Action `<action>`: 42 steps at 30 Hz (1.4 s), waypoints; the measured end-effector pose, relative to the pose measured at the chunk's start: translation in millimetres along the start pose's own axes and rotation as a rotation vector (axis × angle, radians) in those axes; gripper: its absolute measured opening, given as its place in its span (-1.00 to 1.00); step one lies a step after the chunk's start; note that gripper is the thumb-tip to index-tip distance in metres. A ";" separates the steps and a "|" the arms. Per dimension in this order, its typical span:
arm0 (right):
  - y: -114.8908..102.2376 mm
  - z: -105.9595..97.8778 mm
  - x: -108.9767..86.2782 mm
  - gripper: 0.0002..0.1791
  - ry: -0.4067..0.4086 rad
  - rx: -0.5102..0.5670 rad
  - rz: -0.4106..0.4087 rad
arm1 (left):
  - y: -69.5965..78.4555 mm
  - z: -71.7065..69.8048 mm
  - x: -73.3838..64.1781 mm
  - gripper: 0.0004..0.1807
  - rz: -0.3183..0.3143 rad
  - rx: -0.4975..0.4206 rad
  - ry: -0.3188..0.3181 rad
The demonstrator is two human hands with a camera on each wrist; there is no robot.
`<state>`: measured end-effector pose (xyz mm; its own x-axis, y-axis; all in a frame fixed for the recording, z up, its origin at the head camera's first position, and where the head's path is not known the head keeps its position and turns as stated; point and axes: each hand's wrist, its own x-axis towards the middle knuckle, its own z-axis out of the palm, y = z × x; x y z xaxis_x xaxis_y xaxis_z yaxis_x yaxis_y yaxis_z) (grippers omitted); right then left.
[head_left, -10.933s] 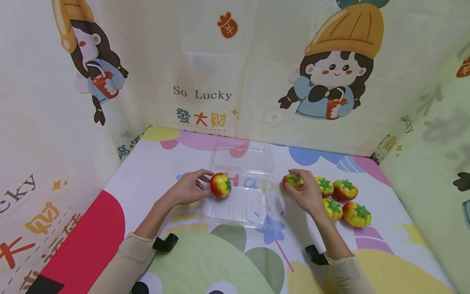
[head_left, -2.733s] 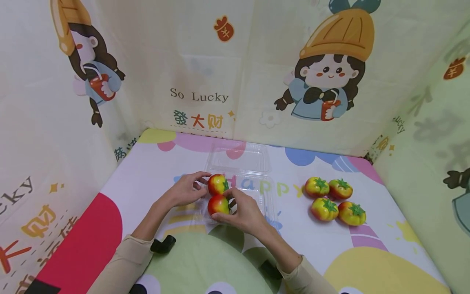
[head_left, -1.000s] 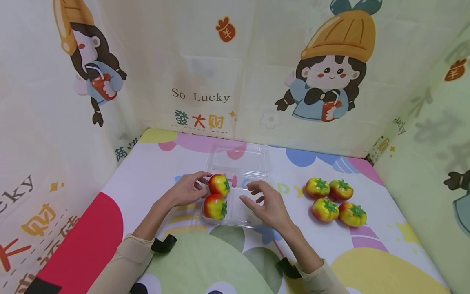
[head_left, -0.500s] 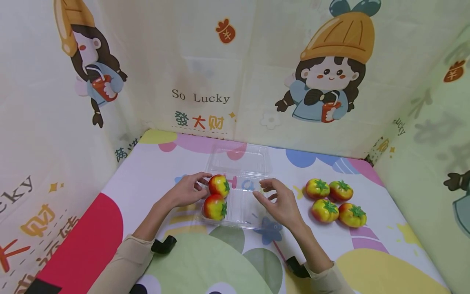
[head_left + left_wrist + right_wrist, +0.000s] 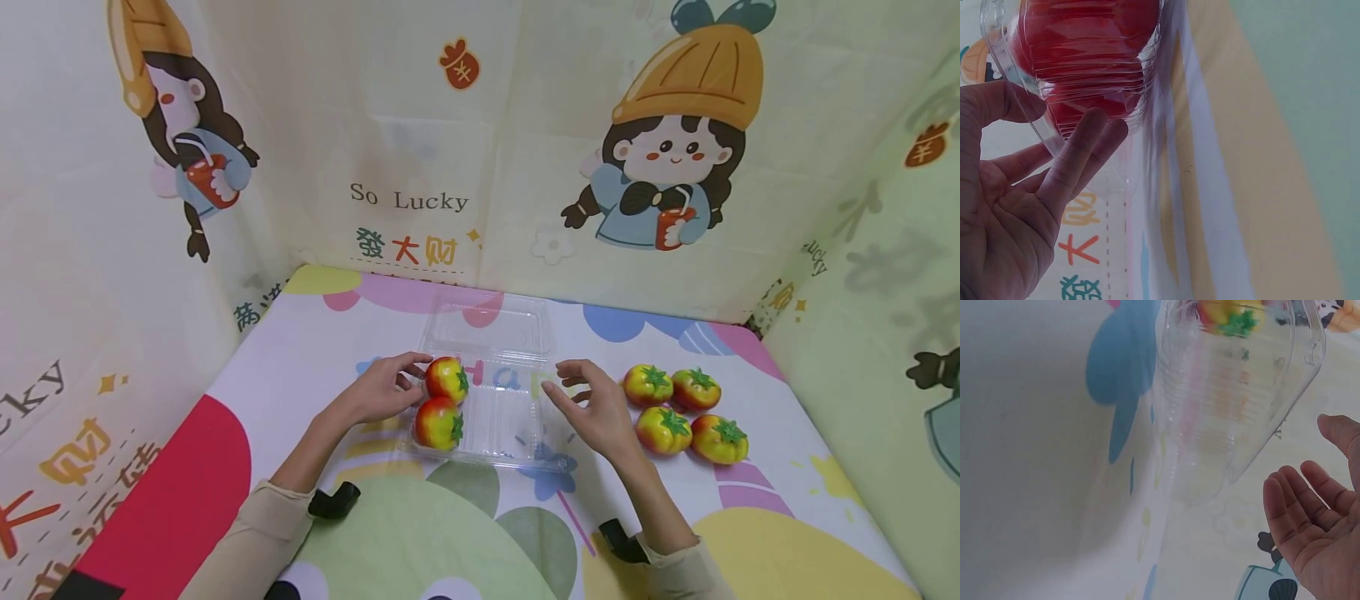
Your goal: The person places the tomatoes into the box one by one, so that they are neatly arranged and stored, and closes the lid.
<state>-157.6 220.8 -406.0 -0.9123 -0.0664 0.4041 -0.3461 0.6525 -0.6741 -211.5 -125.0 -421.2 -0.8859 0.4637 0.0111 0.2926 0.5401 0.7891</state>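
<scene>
A clear plastic clamshell box lies with its lid folded back on the table. Two red-and-yellow toy tomatoes with green leafy tops, a rear one and a front one, sit along its left side. My left hand holds the box's left edge; the left wrist view has the thumb at the rim and fingers against the ribbed wall. Past the box's right edge hovers my right hand, fingers loosely bent and holding nothing. The right wrist view shows this hand apart from the box wall.
Several more toy tomatoes stand grouped on the table to the right of my right hand. The lid lies toward the back wall. Printed cloth hangs around the back and sides of the patterned table.
My right hand has brought a second tomato from the right group into the box and let go of it. It has since moved right, off the box. The left hand stays put.
</scene>
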 end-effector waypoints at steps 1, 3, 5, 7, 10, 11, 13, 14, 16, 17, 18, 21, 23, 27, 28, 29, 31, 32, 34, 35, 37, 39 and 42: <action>0.6 -1.5 0.0 -0.56 -0.001 -0.008 0.005 | 0.1 0.0 0.0 -0.40 0.001 0.000 0.000; 1.4 -4.5 -0.6 -0.55 -0.003 -0.018 0.014 | 0.3 0.1 0.0 -0.40 0.001 0.002 -0.001; 2.8 -7.8 -1.3 -0.54 -0.004 -0.021 0.024 | 0.6 0.1 0.0 -0.40 0.001 0.003 -0.001; 4.6 -10.6 -2.6 -0.55 0.000 -0.037 0.028 | 1.1 0.3 0.0 -0.40 -0.002 0.003 -0.001; 7.4 -14.6 -4.3 -0.57 0.009 -0.051 0.034 | 1.7 0.1 -0.3 -0.40 -0.006 0.005 -0.001; 8.4 -15.8 -5.0 -0.58 0.013 -0.057 0.034 | 1.8 0.0 -0.3 -0.40 -0.007 0.007 0.000; 10.6 -17.9 -6.2 -0.60 0.019 -0.065 0.032 | 2.0 -0.1 -0.4 -0.40 -0.009 0.007 0.000; 12.1 -18.9 -6.8 -0.61 0.023 -0.063 0.026 | 2.0 -0.1 -0.4 -0.40 -0.009 0.008 0.000; 14.7 -20.9 -8.1 -0.61 0.029 -0.067 0.017 | 1.9 -0.2 -0.5 -0.40 -0.010 0.008 0.000; 16.0 -21.8 -8.8 -0.62 0.030 -0.067 0.014 | 1.9 -0.2 -0.6 -0.40 -0.010 0.007 0.001; 17.3 -22.8 -9.5 -0.62 0.032 -0.070 0.009 | 1.9 -0.1 -0.6 -0.40 -0.011 0.005 0.000; 20.3 -26.1 -11.9 -0.61 0.030 -0.081 0.009 | 1.7 0.0 -0.8 -0.40 -0.012 0.002 0.001; 21.8 -28.5 -13.5 -0.60 0.028 -0.097 0.018 | 1.4 0.2 -0.9 -0.40 -0.011 0.000 0.001; 24.0 -34.0 -15.4 -0.59 0.033 -0.117 0.036 | 0.9 0.4 -0.5 -0.40 -0.006 -0.002 -0.001; 24.7 -35.4 -15.6 -0.59 0.039 -0.117 0.036 | 0.8 0.3 -0.5 -0.41 -0.006 -0.004 -0.002; 25.4 -36.8 -15.9 -0.59 0.045 -0.117 0.033 | 0.8 0.2 -0.4 -0.41 -0.005 -0.004 -0.002; 26.9 -39.7 -16.5 -0.60 0.054 -0.115 0.026 | 0.5 0.0 -0.2 -0.41 0.001 0.000 -0.002; 27.8 -41.1 -17.0 -0.61 0.060 -0.111 0.021 | 0.4 -0.2 -0.1 -0.41 0.002 0.001 0.000; 29.1 -44.3 -18.4 -0.62 0.068 -0.109 0.018 | 0.2 -0.6 -0.1 -0.41 0.006 0.005 0.002; 29.7 -46.1 -19.2 -0.62 0.071 -0.113 0.021 | 0.0 -0.7 0.0 -0.41 0.006 0.006 0.002; 30.3 -49.8 -21.0 -0.63 0.073 -0.120 0.033 | -0.2 -0.9 0.0 -0.41 0.006 0.009 0.002; 31.2 -54.0 -22.7 -0.63 0.074 -0.135 0.051 | -0.2 -1.1 0.1 -0.40 0.007 0.008 0.000; 33.4 -59.8 -24.9 -0.62 0.072 -0.154 0.070 | -0.9 -0.9 0.2 -0.40 0.010 0.004 -0.001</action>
<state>-133.4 289.4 -401.5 -0.9131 0.0335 0.4064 -0.2398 0.7619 -0.6016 -212.3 -126.1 -421.4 -0.8826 0.4698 0.0178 0.3025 0.5384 0.7866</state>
